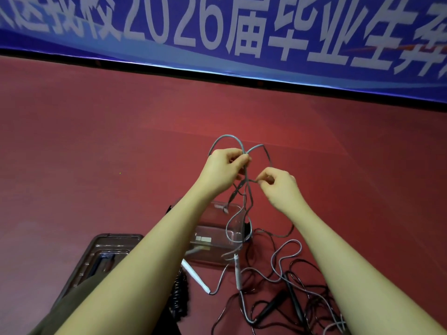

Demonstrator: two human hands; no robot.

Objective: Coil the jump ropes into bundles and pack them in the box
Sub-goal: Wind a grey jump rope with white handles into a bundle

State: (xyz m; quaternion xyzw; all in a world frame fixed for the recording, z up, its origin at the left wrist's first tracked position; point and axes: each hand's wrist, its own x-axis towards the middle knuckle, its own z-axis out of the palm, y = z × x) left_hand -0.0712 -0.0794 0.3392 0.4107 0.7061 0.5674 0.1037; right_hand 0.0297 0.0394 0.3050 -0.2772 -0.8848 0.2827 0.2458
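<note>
Both hands' grip pinches grey rope loops: left hand, right hand; red floor, blue banner.

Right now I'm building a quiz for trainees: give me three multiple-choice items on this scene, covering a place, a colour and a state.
1. Where is the clear box?
A. on the red floor, below the hands
B. on a shelf
C. on a chair

2. What colour is the rope being held up?
A. yellow
B. grey
C. green

3. What is the left hand doing?
A. lying flat on the floor
B. hanging idle
C. gripping the rope

Answers: A, the box sits on the floor; B, its loops show grey; C, fingers curl round it.
</note>
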